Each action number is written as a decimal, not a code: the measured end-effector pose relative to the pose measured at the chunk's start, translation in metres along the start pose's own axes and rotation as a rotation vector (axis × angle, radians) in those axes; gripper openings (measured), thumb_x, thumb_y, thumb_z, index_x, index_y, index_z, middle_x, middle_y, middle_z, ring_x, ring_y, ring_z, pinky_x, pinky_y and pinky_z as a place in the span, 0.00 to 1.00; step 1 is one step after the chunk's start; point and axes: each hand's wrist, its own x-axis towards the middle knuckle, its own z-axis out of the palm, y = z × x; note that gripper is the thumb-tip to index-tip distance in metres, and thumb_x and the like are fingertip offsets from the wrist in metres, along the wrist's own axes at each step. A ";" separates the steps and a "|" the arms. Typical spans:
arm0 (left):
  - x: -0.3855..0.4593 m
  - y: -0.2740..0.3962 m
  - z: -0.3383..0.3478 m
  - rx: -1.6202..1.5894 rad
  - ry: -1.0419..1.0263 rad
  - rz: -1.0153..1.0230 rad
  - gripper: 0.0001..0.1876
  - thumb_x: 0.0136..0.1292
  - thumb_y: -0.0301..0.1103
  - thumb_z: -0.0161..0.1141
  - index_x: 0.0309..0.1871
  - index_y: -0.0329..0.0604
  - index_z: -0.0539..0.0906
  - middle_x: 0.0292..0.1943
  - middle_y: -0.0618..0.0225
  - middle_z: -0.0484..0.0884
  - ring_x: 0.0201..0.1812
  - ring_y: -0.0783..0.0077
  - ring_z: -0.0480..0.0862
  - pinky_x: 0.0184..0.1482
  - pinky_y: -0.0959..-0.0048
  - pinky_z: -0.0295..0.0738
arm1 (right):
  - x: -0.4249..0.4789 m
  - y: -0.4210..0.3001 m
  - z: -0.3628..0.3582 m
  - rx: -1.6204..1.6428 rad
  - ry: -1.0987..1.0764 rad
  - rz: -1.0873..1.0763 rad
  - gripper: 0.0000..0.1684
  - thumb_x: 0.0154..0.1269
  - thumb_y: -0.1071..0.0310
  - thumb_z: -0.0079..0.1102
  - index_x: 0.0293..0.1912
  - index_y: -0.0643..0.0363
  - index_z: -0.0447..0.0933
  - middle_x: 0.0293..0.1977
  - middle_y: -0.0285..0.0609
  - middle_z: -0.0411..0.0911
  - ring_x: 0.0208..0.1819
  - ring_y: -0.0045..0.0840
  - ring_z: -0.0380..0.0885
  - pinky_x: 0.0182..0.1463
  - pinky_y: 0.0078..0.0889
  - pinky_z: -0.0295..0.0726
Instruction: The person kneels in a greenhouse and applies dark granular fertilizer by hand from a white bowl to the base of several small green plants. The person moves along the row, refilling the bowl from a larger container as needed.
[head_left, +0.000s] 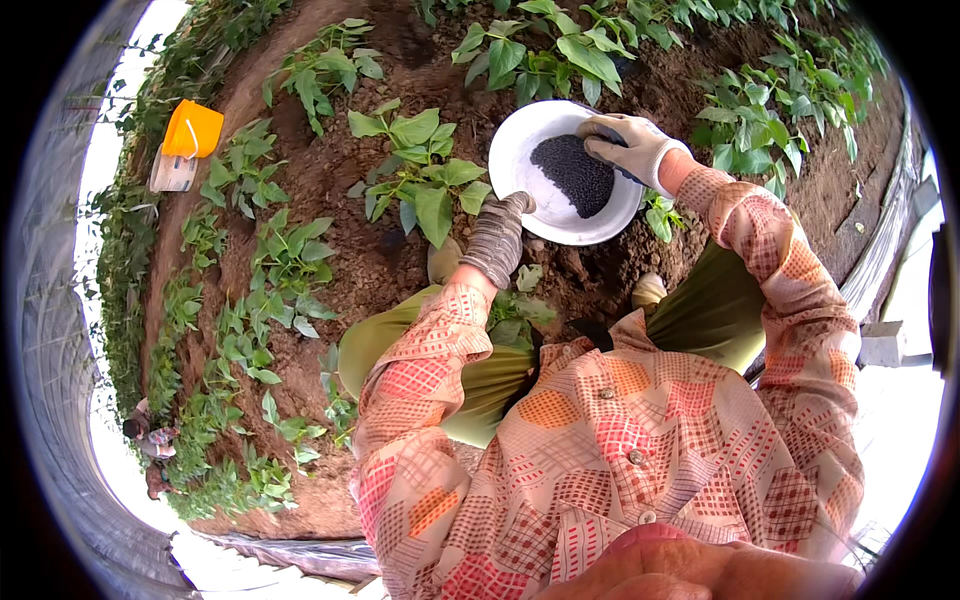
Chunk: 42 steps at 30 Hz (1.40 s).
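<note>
My left hand (496, 238), in a grey striped glove, grips the near left rim of a white bowl (517, 150). A heap of small dark granules (574, 174) lies in the bowl, mostly towards its right side. My right hand (628, 146), in a pale glove with a dark palm, reaches over the bowl's right rim. Its curled fingertips are at the granules; whether any are between them is hidden. The bowl is above brown soil (420, 67), between my knees and a leafy green plant (427, 169).
Leafy plants (300, 247) grow in rows to the left, with more plants (780, 112) at the upper right. An orange bucket (193, 129) sits on a white container (172, 172) at far left. Plastic sheeting (889, 232) edges the right. A person (154, 435) is at lower left.
</note>
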 end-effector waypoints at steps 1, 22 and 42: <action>-0.001 0.001 0.002 0.022 0.004 0.030 0.15 0.54 0.33 0.58 0.41 0.30 0.76 0.29 0.60 0.80 0.22 0.71 0.79 0.17 0.77 0.75 | 0.002 0.003 0.004 -0.070 -0.024 0.005 0.17 0.66 0.58 0.52 0.52 0.53 0.73 0.47 0.47 0.75 0.48 0.37 0.76 0.54 0.35 0.74; 0.021 -0.027 0.014 0.022 -0.120 0.039 0.09 0.61 0.32 0.53 0.39 0.36 0.77 0.26 0.67 0.78 0.22 0.72 0.79 0.15 0.74 0.75 | 0.013 0.033 0.081 0.031 -0.490 0.203 0.23 0.53 0.61 0.64 0.51 0.48 0.74 0.36 0.41 0.80 0.39 0.27 0.78 0.47 0.31 0.75; 0.014 -0.008 0.016 -0.046 -0.142 0.058 0.10 0.61 0.32 0.55 0.39 0.32 0.76 0.31 0.62 0.78 0.26 0.70 0.80 0.17 0.77 0.79 | 0.013 0.012 0.043 1.328 -0.247 0.637 0.14 0.66 0.55 0.56 0.36 0.56 0.76 0.31 0.31 0.77 0.28 0.16 0.75 0.23 0.16 0.77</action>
